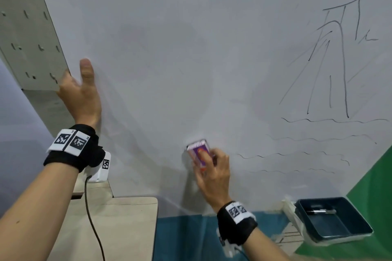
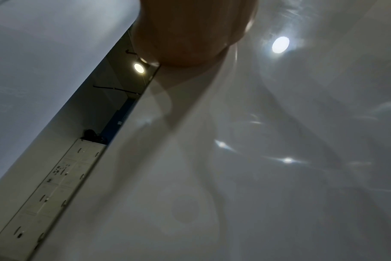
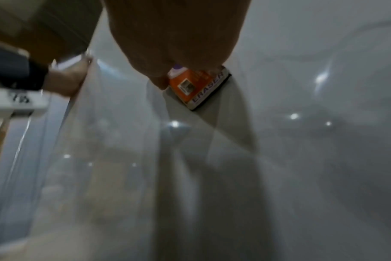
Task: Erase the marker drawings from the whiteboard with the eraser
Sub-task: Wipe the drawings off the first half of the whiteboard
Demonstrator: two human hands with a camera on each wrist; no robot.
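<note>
The whiteboard (image 1: 169, 48) fills the head view; black marker drawings (image 1: 331, 74) of a sun, a peak and wavy lines remain on its right part. My right hand (image 1: 212, 174) grips a purple and orange eraser (image 1: 198, 150) and presses it flat on the board's lower middle, left of the wavy lines. The right wrist view shows the eraser (image 3: 199, 88) with its dark felt against the board. My left hand (image 1: 81, 91) holds the board's left edge, thumb up on the front face and fingers hidden behind it.
A dark tray (image 1: 333, 218) with a marker (image 1: 320, 211) hangs at the board's lower right. A perforated metal panel (image 1: 27, 27) stands behind the left edge. A pale wooden surface (image 1: 118, 226) lies below my left arm, with a cable (image 1: 93, 224) across it.
</note>
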